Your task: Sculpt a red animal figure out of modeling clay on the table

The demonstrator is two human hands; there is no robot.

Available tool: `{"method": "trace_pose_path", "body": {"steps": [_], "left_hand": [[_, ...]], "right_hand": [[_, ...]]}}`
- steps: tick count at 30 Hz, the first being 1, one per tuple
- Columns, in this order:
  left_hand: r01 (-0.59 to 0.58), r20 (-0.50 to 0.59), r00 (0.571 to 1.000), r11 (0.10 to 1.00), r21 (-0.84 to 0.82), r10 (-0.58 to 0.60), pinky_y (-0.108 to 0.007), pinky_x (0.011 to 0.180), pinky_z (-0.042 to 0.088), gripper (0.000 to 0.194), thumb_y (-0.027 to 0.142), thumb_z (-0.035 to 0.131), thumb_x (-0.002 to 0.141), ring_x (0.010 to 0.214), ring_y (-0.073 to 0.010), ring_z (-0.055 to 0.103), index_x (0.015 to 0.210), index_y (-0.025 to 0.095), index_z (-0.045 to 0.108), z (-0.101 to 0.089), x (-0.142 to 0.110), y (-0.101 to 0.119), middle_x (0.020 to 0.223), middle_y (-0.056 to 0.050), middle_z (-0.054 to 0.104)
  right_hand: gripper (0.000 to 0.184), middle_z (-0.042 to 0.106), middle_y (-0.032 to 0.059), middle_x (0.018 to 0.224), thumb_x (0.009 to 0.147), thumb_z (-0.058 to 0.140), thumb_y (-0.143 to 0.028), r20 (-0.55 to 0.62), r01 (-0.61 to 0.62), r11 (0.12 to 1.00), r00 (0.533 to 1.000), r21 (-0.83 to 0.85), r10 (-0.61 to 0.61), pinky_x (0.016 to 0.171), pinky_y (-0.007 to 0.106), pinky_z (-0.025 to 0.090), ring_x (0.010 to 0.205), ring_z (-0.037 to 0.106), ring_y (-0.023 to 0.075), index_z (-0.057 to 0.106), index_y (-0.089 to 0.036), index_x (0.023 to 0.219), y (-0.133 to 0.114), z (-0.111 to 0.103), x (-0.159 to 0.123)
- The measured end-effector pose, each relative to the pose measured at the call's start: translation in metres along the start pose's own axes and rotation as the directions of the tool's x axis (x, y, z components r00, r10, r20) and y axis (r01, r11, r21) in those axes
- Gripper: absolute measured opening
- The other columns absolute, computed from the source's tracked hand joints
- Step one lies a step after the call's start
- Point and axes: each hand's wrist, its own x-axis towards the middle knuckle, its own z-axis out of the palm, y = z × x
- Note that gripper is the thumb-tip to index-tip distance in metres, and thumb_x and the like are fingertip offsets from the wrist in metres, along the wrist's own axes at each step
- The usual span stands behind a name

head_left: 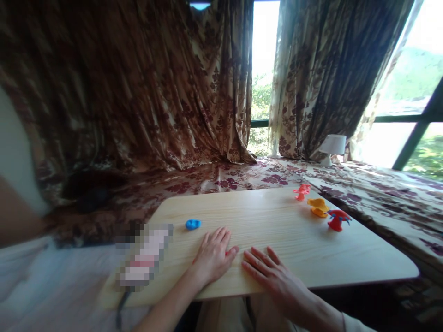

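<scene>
One small red piece [226, 253], mostly hidden, shows beneath the left hand [213, 254], near the middle of the desk's [263, 219] near edge; whether the fingers grip it, I cannot tell. The right hand [268, 269], apart from the left, lies flat, fingers slightly spread. Toward the far left corner sits a blue piece [193, 224]. A pinkish-red toy [302, 192], yellow toy [319, 208] and red-and-blue toy [336, 221] line the right edge.
</scene>
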Motion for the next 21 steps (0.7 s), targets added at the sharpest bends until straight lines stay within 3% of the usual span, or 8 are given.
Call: {"method": "trace_pose_path", "body": {"steps": [4, 7, 9, 12, 17, 21], "left_hand": [[0.014, 0.014, 1.000, 1.000, 0.000, -0.014, -0.046, 0.108, 0.019, 0.061, 0.052, 0.016, 0.088, 0.133, -0.0219, 0.025, 0.134, 0.017, 0.035, -0.005, -0.003, 0.005, 0.143, -0.008, 0.033], [0.030, 0.025, 0.999, 1.000, 0.004, -0.030, -0.046, 0.108, 0.018, 0.063, 0.052, 0.015, 0.088, 0.133, -0.0222, 0.025, 0.135, 0.015, 0.034, -0.006, -0.009, 0.011, 0.143, -0.009, 0.032], [0.024, 0.001, 1.000, 0.999, 0.023, -0.024, -0.046, 0.109, 0.016, 0.064, 0.052, 0.015, 0.087, 0.133, -0.0217, 0.024, 0.135, 0.015, 0.033, -0.004, -0.011, 0.014, 0.143, -0.009, 0.032], [0.048, -0.010, 0.999, 0.998, 0.044, -0.047, -0.047, 0.108, 0.016, 0.063, 0.053, 0.014, 0.087, 0.133, -0.0217, 0.023, 0.136, 0.017, 0.033, -0.002, 0.000, 0.012, 0.144, -0.008, 0.031], [0.144, -0.004, 0.990, 0.988, 0.064, -0.144, -0.050, 0.107, 0.016, 0.065, 0.051, 0.011, 0.087, 0.133, -0.0236, 0.023, 0.135, 0.012, 0.033, -0.005, 0.029, 0.001, 0.144, -0.011, 0.030], [0.091, 0.003, 0.996, 0.993, 0.078, -0.091, -0.048, 0.107, 0.017, 0.058, 0.047, 0.015, 0.089, 0.132, -0.0220, 0.026, 0.133, 0.016, 0.037, -0.002, 0.004, 0.011, 0.142, -0.009, 0.034]], "right_hand": [[0.071, 0.024, 0.0036, 0.147, 0.073, 0.046, -0.009, 0.008, -0.038, 0.995, 0.999, 0.090, 0.037, 0.108, 0.049, 0.008, 0.135, 0.016, 0.0239, 0.027, -0.029, 0.138, -0.010, -0.020, -0.008], [0.066, 0.026, 0.0055, 0.146, 0.078, 0.054, -0.026, 0.017, -0.053, 0.982, 0.999, 0.182, 0.051, 0.109, 0.046, 0.011, 0.134, 0.019, 0.0247, 0.028, -0.029, 0.138, -0.009, -0.035, -0.020], [0.058, 0.029, 0.0067, 0.145, 0.084, 0.048, -0.038, -0.007, -0.101, 0.970, 0.994, 0.221, 0.105, 0.108, 0.045, 0.014, 0.133, 0.022, 0.0241, 0.029, -0.028, 0.138, 0.000, -0.040, -0.023], [0.048, 0.036, 0.0096, 0.141, 0.091, 0.032, -0.042, -0.082, -0.221, 0.955, 0.967, 0.196, 0.241, 0.107, 0.045, 0.019, 0.131, 0.028, 0.0235, 0.038, -0.023, 0.134, 0.020, -0.037, -0.013], [0.041, 0.047, 0.0103, 0.134, 0.091, 0.032, -0.037, -0.237, -0.341, 0.933, 0.903, 0.114, 0.359, 0.103, 0.044, 0.025, 0.126, 0.037, 0.0236, 0.052, -0.021, 0.123, 0.038, -0.023, 0.016], [0.030, 0.053, 0.0076, 0.126, 0.091, 0.035, -0.031, -0.339, -0.318, 0.946, 0.885, 0.063, 0.320, 0.099, 0.040, 0.029, 0.120, 0.043, 0.0213, 0.059, -0.024, 0.108, 0.035, -0.019, 0.022]]}}
